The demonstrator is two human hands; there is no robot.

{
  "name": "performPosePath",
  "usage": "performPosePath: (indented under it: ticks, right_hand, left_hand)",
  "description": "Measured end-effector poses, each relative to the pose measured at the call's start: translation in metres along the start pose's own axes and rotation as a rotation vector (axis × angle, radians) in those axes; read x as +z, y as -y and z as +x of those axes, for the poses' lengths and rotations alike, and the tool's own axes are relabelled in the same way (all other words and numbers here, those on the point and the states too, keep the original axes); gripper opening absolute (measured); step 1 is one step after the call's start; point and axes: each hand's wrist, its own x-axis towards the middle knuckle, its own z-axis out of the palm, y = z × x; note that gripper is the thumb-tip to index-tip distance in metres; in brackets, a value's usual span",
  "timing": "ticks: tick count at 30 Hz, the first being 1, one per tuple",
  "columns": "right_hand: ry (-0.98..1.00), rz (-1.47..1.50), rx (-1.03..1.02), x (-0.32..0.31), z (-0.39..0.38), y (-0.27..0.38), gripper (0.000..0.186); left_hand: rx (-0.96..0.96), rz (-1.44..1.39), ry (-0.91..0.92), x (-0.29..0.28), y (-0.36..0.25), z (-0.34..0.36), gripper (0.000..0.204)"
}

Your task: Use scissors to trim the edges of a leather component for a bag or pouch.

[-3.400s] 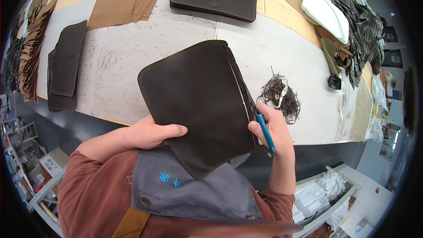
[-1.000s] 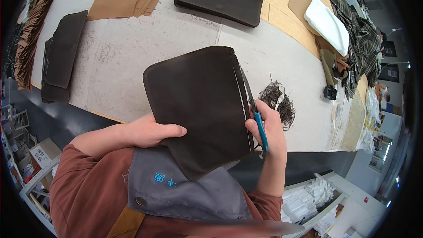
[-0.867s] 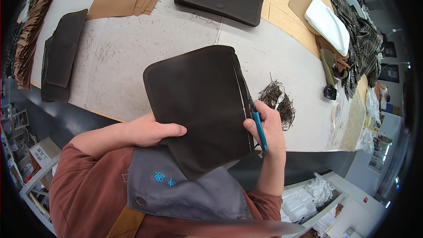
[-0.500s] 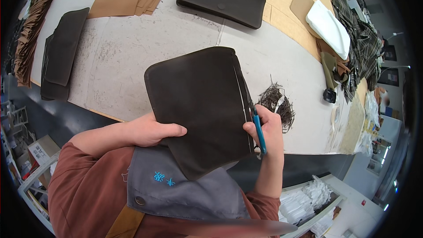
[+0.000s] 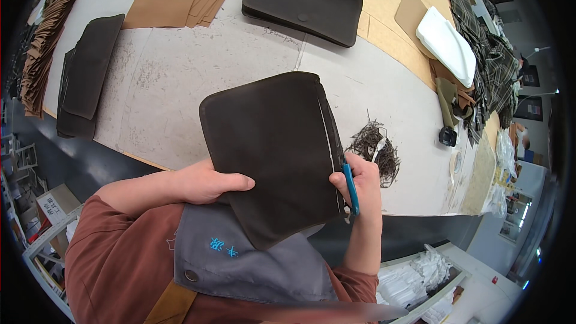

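Note:
A dark brown flat leather-like piece (image 5: 270,156), with rounded corners and layered right edge, is held up before my apron. My left hand (image 5: 210,181) grips its lower left side, thumb on the front face and fingers hidden behind. At the right edge, my right hand (image 5: 365,185) is closed around blue-handled scissors (image 5: 350,189). Their blades are mostly hidden by the piece's edge. A pale strip runs along that edge, and a small light bit dangles near its lower end.
A heap of dark thread scraps (image 5: 375,150) lies beyond my right hand. Dark brown finished-looking pieces (image 5: 300,3) are stacked at the back, and more dark panels (image 5: 90,78) at the left. Brown sheets (image 5: 174,0), a white tray (image 5: 447,45) and plaid cloth (image 5: 498,66) line the table.
My right hand and the scissors have shifted slightly toward me and left, and the blades are now more hidden. The held piece has dipped a little; my left hand keeps its grip.

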Motion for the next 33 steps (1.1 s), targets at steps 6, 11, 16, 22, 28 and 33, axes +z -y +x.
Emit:
performPosePath:
  ticks: [6,11,16,22,28,33]
  right_hand:
    - [0.042,-0.013,0.057,-0.008,0.003,0.01,0.063]
    - [0.071,-0.108,0.05,-0.01,0.013,0.021,0.06]
    - [0.07,-0.138,0.036,-0.008,0.019,0.025,0.06]
    - [0.033,-0.112,0.048,-0.005,0.018,0.025,0.062]
    - [0.026,-0.102,0.043,-0.006,0.021,0.027,0.062]
    - [-0.008,-0.094,0.031,-0.004,0.019,0.023,0.057]
  left_hand:
    - [0.006,0.019,0.013,0.002,-0.004,0.0,0.04]
    - [-0.017,0.055,0.009,0.002,-0.004,0.001,0.041]
    - [-0.024,0.057,0.023,0.002,-0.005,0.001,0.042]
    - [-0.017,0.055,0.019,0.004,-0.007,0.001,0.041]
    - [-0.006,0.05,0.018,0.001,-0.004,0.004,0.041]
    - [0.009,0.055,0.028,0.004,-0.008,0.001,0.039]
